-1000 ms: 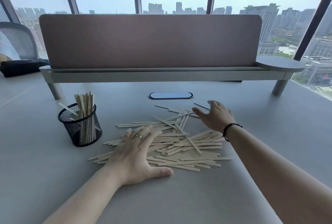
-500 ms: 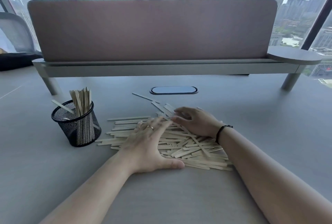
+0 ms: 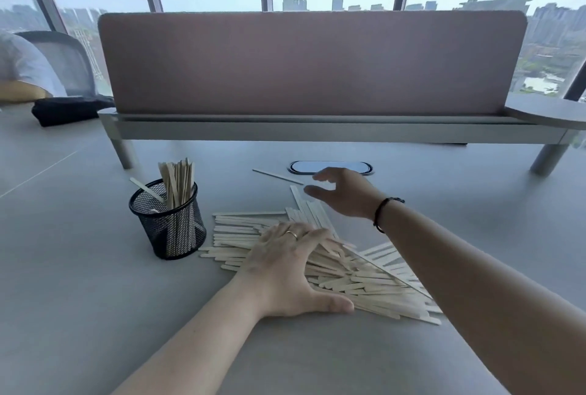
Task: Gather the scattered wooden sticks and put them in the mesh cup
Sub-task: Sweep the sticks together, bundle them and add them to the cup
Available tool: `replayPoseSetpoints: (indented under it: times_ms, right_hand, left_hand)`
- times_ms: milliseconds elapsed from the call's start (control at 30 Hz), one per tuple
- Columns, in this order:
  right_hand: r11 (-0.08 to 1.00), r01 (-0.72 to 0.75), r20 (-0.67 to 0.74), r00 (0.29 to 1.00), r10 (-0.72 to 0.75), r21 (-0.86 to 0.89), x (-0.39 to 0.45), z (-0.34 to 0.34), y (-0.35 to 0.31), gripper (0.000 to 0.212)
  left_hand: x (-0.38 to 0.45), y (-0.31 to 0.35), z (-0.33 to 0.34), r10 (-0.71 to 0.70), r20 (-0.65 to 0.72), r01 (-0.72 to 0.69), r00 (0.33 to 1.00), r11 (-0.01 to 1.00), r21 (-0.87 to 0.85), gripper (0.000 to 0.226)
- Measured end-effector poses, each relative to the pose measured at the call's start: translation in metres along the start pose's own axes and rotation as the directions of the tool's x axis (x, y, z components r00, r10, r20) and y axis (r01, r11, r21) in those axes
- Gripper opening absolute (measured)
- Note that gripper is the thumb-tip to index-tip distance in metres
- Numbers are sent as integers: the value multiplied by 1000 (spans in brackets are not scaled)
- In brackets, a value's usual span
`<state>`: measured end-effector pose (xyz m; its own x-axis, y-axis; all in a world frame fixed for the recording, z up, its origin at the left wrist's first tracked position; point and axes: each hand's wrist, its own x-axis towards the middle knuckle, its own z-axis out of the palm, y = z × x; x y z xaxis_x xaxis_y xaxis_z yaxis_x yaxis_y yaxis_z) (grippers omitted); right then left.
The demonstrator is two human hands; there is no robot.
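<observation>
A heap of pale wooden sticks [image 3: 364, 280] lies on the grey table in front of me. My left hand [image 3: 285, 267] rests flat on the heap's left part, fingers spread, thumb on the table at the near side. Beyond the heap my right hand [image 3: 345, 193] hovers with fingers loosely extended and holds nothing. One stray stick [image 3: 277, 176] lies just beyond its fingertips. To the left stands the black mesh cup [image 3: 168, 229], with several sticks upright inside it.
A pink divider panel on a grey raised shelf [image 3: 317, 131] crosses the back of the table. An oval cable port [image 3: 329, 167] sits behind my right hand. A dark bag [image 3: 69, 110] and another person in a chair are at far left.
My right hand has lifted off the heap and moved away toward the stray stick. The sticks are bunched closer together than a second ago. My left hand stays pressed on the heap.
</observation>
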<state>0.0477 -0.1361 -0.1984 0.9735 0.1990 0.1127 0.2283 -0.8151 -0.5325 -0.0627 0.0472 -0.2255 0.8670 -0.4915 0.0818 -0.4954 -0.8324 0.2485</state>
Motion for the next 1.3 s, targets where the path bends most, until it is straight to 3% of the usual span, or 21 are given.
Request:
replayPoseSetpoints:
  times_ms: [167, 300, 400, 500, 567, 633, 700, 867, 967, 1067, 1200, 1300]
  right_hand:
    - [989, 12, 284, 958, 31, -148, 65, 39, -31, 69]
    - [973, 103, 284, 958, -41, -206, 67, 56, -33, 48]
    - [988, 117, 299, 951, -82, -100, 47, 42, -29, 51]
    - [999, 4, 279, 960, 8, -41, 27, 32, -16, 56]
    - [994, -66, 285, 958, 37, 90, 11, 28, -9, 58]
    - [940, -134, 303, 952, 35, 314, -4, 28, -3, 44]
    - [927, -117, 310, 951, 1, 357, -26, 23, -5, 31]
    - [996, 41, 364, 929, -69, 84, -81, 4, -13, 61]
    - [993, 119, 219, 968, -121, 24, -115, -17, -5, 79]
    - [996, 87, 119, 989, -89, 20, -145, -37, 25, 100]
    - [981, -10, 233, 971, 56, -193, -172, -46, 67, 128]
    - [961, -15, 234, 969, 83, -277, -179, -43, 77, 132]
  left_hand:
    - [3, -6, 3, 8, -60, -8, 998, 1000, -5, 102]
    - [8, -13, 3, -35, -60, 32, 998, 999, -44, 96]
    - [9, -14, 2, -51, -68, 48, 996, 998, -48, 96]
    - [8, -14, 1, -63, -98, 59, 993, 998, -36, 99]
    - [8, -14, 2, -70, -119, 68, 990, 997, -27, 104]
    - [8, -14, 4, -93, -120, 94, 988, 996, 4, 112]
    - [7, -13, 6, -125, -84, 127, 989, 991, 30, 122]
    - [-4, -5, 4, -149, -34, 150, 988, 988, 26, 120]
    - [-12, -3, 3, -134, -42, 136, 990, 990, 35, 118]
    - [-16, -3, 0, -108, -54, 110, 993, 993, 29, 112]
    - [-17, -1, -2, -89, -47, 90, 995, 996, 7, 104]
    - [-16, -2, -1, -91, -48, 91, 995, 996, -8, 104]
